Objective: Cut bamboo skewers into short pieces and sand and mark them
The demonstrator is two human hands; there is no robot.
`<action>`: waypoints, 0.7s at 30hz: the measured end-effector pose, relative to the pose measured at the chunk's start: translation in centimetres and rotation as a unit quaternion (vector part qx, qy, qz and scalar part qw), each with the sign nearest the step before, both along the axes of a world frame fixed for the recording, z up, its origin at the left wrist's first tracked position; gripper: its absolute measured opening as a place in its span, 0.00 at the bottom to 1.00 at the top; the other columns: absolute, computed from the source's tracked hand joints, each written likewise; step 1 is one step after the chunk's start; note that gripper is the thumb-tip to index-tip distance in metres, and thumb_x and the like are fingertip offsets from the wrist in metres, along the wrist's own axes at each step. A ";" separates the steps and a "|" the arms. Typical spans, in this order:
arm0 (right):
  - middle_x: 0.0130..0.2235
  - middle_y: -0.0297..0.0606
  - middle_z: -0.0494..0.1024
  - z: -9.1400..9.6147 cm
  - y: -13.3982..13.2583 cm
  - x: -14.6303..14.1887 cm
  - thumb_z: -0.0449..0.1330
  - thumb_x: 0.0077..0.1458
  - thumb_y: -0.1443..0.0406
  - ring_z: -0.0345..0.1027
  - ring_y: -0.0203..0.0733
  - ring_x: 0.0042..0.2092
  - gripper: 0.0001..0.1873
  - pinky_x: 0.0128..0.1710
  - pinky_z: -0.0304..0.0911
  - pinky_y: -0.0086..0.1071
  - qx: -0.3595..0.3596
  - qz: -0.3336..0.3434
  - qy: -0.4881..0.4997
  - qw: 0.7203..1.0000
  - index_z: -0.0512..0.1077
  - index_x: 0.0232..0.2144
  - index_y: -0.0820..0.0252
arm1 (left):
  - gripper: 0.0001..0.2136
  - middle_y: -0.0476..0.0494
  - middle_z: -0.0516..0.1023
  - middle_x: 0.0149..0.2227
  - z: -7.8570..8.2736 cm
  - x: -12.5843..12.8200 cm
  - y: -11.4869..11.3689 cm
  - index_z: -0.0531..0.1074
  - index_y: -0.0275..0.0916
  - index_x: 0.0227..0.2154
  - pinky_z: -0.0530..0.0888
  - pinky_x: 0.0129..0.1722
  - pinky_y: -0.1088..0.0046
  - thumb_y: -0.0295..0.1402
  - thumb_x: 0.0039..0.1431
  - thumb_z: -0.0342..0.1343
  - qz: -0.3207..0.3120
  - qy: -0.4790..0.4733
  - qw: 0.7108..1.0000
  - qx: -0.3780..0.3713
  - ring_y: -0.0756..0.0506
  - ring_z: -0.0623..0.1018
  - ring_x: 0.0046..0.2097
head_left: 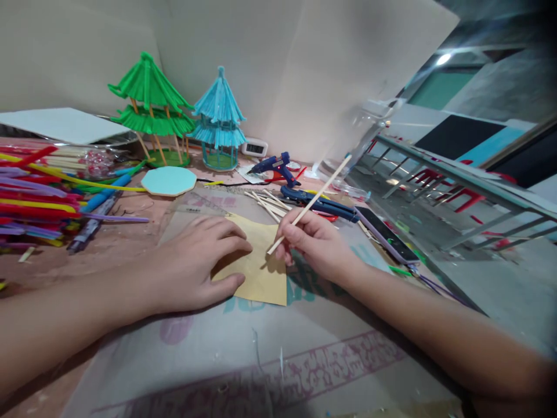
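Between my hands lies a yellow sheet of sandpaper-like paper (261,284) on a printed cardboard sheet. My left hand (204,255) rests over its left part, fingers spread and slightly bent, with nothing in them. A thin pale wooden stick (322,190) is pinched in my right hand (313,241), slanting up to the right, its lower end just above the paper. Several similar wooden sticks (270,203) lie loose just behind the paper. Beside them is a dark blue pair of cutters or pliers (326,204), partly hidden behind my right hand and stick.
Green (150,116) and blue (220,125) pavilion models stand at the back. A pale blue octagonal board (169,181), blue glue gun (276,165) and small digital clock (255,147) are nearby. Colourful pipe cleaners (35,200) crowd the left; a phone (387,235) lies at the right edge.
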State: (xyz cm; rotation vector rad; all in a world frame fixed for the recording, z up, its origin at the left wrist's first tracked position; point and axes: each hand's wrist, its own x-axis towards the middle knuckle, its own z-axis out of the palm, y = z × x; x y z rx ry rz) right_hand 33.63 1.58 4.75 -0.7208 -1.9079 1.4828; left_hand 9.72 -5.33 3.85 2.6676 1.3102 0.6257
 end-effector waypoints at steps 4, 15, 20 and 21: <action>0.30 0.37 0.83 -0.2 -0.8 -0.8 0.66 0.59 0.54 0.75 0.33 0.26 0.15 0.26 0.71 0.26 -0.154 0.069 0.070 0.983 0.69 0.36 0.60 | 0.10 0.44 0.76 0.42 0.2 0.1 0.0 0.78 0.43 0.40 0.66 0.50 0.61 0.38 0.67 0.53 -0.009 -0.051 0.996 0.072 0.42 0.73 0.47; 0.30 0.39 0.84 0.1 -1.2 -1.3 0.67 0.58 0.56 0.76 0.33 0.25 0.15 0.27 0.74 0.26 -0.184 0.074 0.073 0.977 0.69 0.35 0.61 | 0.06 0.46 0.76 0.39 0.4 0.4 -0.4 0.78 0.43 0.37 0.65 0.48 0.63 0.34 0.67 0.56 -0.048 -0.094 0.982 0.159 0.44 0.71 0.45; 0.29 0.38 0.84 0.1 -1.2 -1.3 0.68 0.57 0.56 0.76 0.34 0.25 0.16 0.26 0.74 0.26 -0.186 0.067 0.066 0.978 0.68 0.34 0.60 | 0.05 0.46 0.76 0.39 0.4 0.4 -0.5 0.78 0.43 0.39 0.66 0.50 0.63 0.32 0.67 0.56 -0.046 -0.091 0.982 0.157 0.44 0.72 0.46; 0.29 0.38 0.84 0.1 -1.2 -1.3 0.68 0.57 0.56 0.76 0.34 0.24 0.16 0.26 0.74 0.26 -0.185 0.065 0.067 0.978 0.68 0.34 0.60 | 0.06 0.46 0.76 0.40 0.4 0.3 -0.5 0.78 0.43 0.39 0.66 0.50 0.63 0.33 0.67 0.56 -0.042 -0.090 0.982 0.158 0.43 0.72 0.46</action>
